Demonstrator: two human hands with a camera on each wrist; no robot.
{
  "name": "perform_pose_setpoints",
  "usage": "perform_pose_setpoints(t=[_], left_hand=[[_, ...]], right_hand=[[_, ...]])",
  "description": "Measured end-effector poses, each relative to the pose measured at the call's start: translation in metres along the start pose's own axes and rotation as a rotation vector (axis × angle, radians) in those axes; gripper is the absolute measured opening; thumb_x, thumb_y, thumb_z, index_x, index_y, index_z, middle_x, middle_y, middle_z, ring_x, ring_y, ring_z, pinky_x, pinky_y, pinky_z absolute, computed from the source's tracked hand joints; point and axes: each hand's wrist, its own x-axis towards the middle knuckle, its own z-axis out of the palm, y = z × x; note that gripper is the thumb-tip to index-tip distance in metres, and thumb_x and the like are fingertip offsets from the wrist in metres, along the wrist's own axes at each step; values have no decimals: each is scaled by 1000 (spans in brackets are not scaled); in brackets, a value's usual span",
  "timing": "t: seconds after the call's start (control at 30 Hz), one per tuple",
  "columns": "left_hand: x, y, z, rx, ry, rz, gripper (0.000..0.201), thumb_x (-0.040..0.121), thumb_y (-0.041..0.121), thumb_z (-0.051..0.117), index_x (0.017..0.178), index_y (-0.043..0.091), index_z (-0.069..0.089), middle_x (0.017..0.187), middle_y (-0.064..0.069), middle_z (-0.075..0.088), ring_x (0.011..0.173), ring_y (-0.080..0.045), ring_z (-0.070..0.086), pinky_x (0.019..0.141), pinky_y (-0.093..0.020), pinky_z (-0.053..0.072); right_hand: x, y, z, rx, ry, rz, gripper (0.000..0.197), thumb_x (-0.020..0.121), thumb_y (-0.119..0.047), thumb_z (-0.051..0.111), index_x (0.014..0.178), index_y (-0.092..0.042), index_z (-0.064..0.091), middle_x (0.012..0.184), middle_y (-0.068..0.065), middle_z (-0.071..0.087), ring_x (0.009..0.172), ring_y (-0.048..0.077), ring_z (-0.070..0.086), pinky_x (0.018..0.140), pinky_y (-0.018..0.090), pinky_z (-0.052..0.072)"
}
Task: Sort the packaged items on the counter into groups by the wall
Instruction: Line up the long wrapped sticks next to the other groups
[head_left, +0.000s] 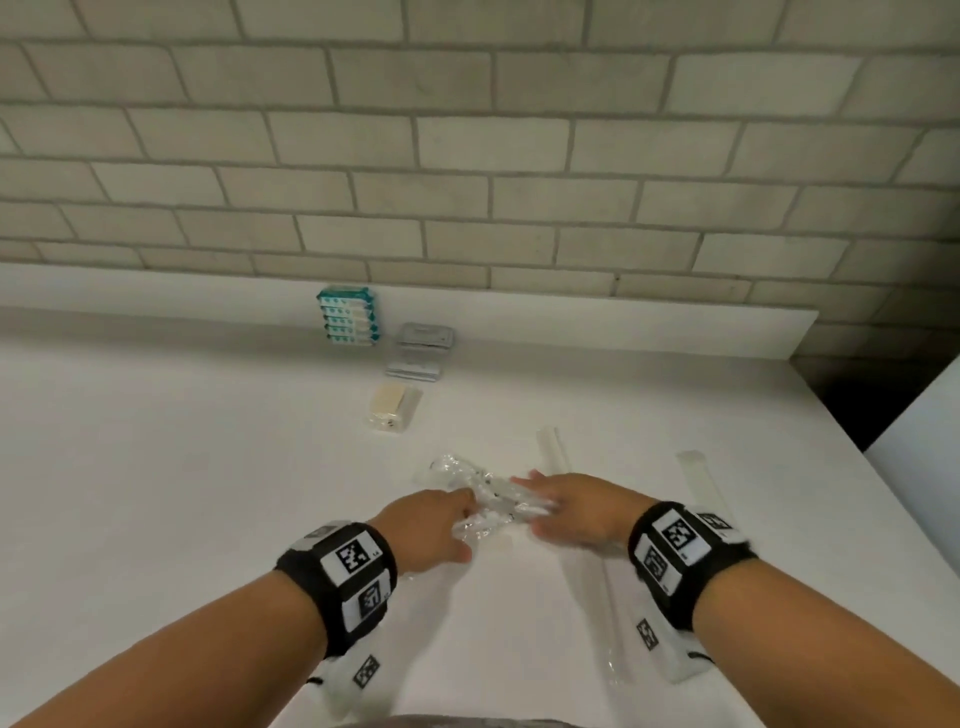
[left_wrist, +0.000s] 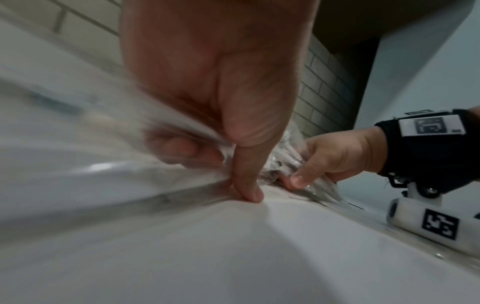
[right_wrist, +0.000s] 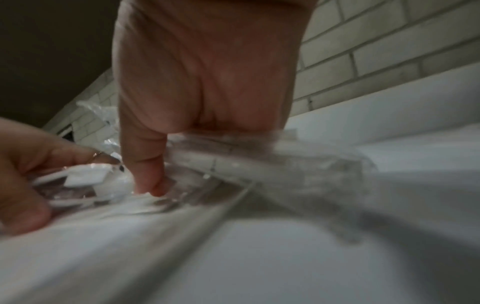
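Note:
A crumpled bundle of clear plastic packets (head_left: 480, 486) with white contents lies mid-counter. My left hand (head_left: 448, 519) grips its near end; in the left wrist view the thumb (left_wrist: 246, 185) presses down to the counter while curled fingers show through the plastic (left_wrist: 166, 131). My right hand (head_left: 551, 503) holds the bundle's right end, thumb (right_wrist: 148, 176) pressed onto the packets (right_wrist: 259, 164). By the wall stand a stack of teal wipe packs (head_left: 346, 317), two grey packs (head_left: 426, 335) and a beige soap-like pack (head_left: 392, 409).
The white counter (head_left: 182, 467) ends at a brick wall (head_left: 467, 182) and drops off at the right edge. Long clear-wrapped sticks lie at right (head_left: 552, 448) (head_left: 701, 480), and another runs under my right wrist (head_left: 615, 623).

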Motion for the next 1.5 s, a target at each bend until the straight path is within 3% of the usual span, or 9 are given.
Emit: perform_pose_setpoints(t=[0.17, 0.27, 0.4, 0.47, 0.57, 0.77, 1.03, 1.33, 1.5], left_hand=[[28, 50, 6, 34, -18, 179, 34, 87, 32, 61, 115, 20, 47, 110, -3, 60, 96, -24, 57, 72, -28, 38], [38, 83, 17, 29, -24, 259, 27, 86, 31, 61, 107, 19, 48, 102, -3, 60, 88, -22, 54, 69, -29, 38], [47, 107, 24, 46, -52, 314, 47, 86, 34, 61, 128, 17, 47, 118, -5, 59, 105, -25, 57, 76, -29, 41], [48, 105, 13, -18, 6, 283, 48, 85, 36, 62, 128, 19, 49, 121, -3, 59, 106, -23, 58, 78, -29, 43], [53, 86, -19, -186, 117, 162, 52, 84, 40, 65, 127, 17, 48, 121, -3, 58, 103, -20, 57, 83, -29, 46], [46, 22, -54, -264, 30, -15, 100, 81, 49, 69, 154, 22, 6, 158, -5, 23, 144, -21, 26, 115, -35, 26], [16, -14, -18, -58, 31, -10, 80, 86, 44, 61, 151, 32, 17, 153, -2, 30, 140, -22, 32, 113, -36, 29], [16, -4, -1, -139, 224, -158, 46, 88, 21, 57, 129, 14, 39, 110, -6, 59, 92, -20, 57, 76, -29, 47], [19, -5, -7, -404, 406, -218, 28, 87, 19, 54, 113, 14, 45, 89, -3, 61, 74, -19, 57, 62, -29, 47]], right_hand=[[-44, 44, -9, -27, 79, 53, 34, 83, -29, 67, 117, -28, 66, 154, -16, 31, 121, -9, 37, 102, 23, 35], [-71, 62, -9, -1, 100, 191, 22, 81, -32, 69, 101, -39, 66, 156, -19, 27, 129, 4, 43, 105, 27, 36], [-91, 57, -29, -171, 194, 430, 39, 88, -34, 60, 126, -25, 56, 150, -5, 40, 145, 34, 22, 115, 37, 24], [-91, 44, -43, -188, 311, 439, 26, 87, -30, 60, 110, -18, 60, 121, 1, 61, 120, 27, 53, 95, 31, 42], [-79, 19, -62, -98, 417, 450, 12, 85, -23, 62, 90, -14, 58, 91, 1, 64, 89, 22, 65, 75, 31, 49], [-43, -11, -64, -177, 630, 474, 73, 82, -51, 66, 138, -14, 37, 130, 10, 51, 114, 28, 55, 90, 39, 50], [-7, -57, 0, -367, 147, 216, 58, 90, -39, 55, 144, -22, 41, 143, 0, 47, 128, 21, 48, 102, 33, 42], [0, -49, 18, -514, 149, 210, 57, 88, -40, 57, 140, -22, 46, 131, 1, 54, 118, 24, 55, 96, 34, 47], [-4, -47, 16, -480, 149, 232, 15, 85, -31, 53, 92, -17, 55, 91, -3, 52, 85, 20, 54, 71, 28, 43]])
